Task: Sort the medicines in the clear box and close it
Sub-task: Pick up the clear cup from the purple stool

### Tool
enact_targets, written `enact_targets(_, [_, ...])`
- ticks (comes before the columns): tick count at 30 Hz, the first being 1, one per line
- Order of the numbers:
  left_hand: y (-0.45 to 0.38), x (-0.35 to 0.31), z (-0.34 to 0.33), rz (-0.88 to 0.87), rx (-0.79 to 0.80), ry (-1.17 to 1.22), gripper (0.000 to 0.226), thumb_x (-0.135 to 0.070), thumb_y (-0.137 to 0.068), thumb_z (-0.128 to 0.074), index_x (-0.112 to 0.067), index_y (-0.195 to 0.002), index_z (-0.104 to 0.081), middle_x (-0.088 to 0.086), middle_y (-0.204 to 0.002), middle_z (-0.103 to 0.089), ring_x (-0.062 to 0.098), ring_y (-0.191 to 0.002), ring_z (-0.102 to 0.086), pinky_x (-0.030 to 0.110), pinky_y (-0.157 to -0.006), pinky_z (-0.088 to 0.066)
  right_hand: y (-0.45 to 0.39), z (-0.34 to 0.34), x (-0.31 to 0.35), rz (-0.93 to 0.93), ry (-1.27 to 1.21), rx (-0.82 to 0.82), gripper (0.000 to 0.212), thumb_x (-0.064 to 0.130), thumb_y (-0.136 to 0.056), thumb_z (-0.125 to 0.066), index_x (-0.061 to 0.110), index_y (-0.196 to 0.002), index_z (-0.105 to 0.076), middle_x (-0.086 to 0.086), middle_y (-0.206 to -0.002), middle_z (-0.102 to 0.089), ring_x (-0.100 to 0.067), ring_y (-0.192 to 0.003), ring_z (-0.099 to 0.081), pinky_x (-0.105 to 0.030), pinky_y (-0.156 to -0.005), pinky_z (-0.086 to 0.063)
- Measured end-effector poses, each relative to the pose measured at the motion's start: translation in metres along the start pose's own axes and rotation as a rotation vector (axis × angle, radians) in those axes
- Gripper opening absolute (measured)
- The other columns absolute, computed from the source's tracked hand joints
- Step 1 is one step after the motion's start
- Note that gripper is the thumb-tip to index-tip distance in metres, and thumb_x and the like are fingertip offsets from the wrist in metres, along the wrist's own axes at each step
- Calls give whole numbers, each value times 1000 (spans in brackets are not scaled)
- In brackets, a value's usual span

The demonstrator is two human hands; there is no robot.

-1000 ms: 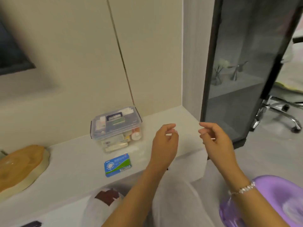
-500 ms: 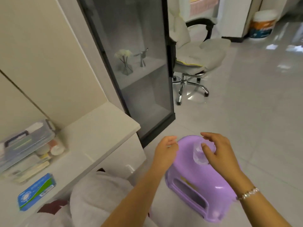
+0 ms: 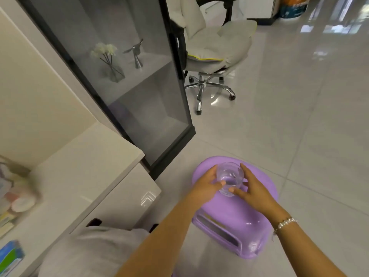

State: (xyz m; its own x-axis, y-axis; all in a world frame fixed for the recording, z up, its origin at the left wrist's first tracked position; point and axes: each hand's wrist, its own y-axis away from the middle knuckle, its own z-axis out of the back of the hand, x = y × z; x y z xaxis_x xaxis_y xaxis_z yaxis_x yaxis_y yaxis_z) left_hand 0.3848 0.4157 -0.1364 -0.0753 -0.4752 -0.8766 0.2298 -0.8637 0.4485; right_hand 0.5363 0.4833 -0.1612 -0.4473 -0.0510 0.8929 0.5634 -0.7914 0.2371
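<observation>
A clear glass cup [image 3: 230,177] stands on a purple plastic stool [image 3: 235,216] on the floor at lower right. My left hand [image 3: 205,185] is against its left side and my right hand [image 3: 252,186] against its right side, fingers curled around it. The clear medicine box [image 3: 12,194] is blurred at the far left edge on the white counter [image 3: 79,176], only partly in view. A blue and green medicine packet [image 3: 10,256] lies on the counter at the bottom left corner.
A dark-framed glass cabinet [image 3: 139,86] stands right of the counter, with a vase of white flowers and a metal ornament inside. A grey office chair [image 3: 211,54] on castors is behind it. Glossy tiled floor spreads to the right. My lap in grey cloth is at the bottom.
My view has swung right, from the counter and box to the purple stool. Both hands have moved down to the glass cup and now cup it from both sides.
</observation>
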Motion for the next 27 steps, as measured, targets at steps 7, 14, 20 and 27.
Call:
enact_targets(7, [-14, 6, 6, -30, 91, -2, 71, 0, -88, -54, -14, -146, -16, -3, -141, -36, 12, -129, -36, 22, -99, -38, -15, 1, -10, -20, -130, -13, 76, 17, -70, -78, 26, -133, -38, 6, -116, -55, -17, -100, -59, -27, -86, -48])
enact_targets(14, [-6, 6, 11, -61, 55, 19, 72, -1, -84, -61, -14, -144, -24, 2, -145, -40, 8, -122, -40, 14, -93, -38, -10, -2, -4, 6, -147, -42, 71, 16, -72, -76, 19, -134, -41, 1, -124, -54, -24, -112, -57, -38, -94, -48])
enact_targets(20, [29, -20, 46, -216, 0, -4, 52, -7, -81, -66, -37, -121, -48, -10, -122, -59, -1, -108, -53, 8, -87, -43, -4, -2, 53, 126, -111, 11, 67, 27, -70, -75, 21, -130, -46, -3, -128, -57, -22, -113, -57, -43, -94, -49])
enact_targets(27, [103, -57, 113, -406, -164, -41, 47, -17, -83, -64, -34, -125, -52, -6, -121, -63, 10, -114, -58, 24, -96, -47, 9, -36, 152, 329, -142, 117, 64, 35, -65, -74, 27, -124, -50, 2, -123, -61, -15, -112, -59, -34, -96, -48])
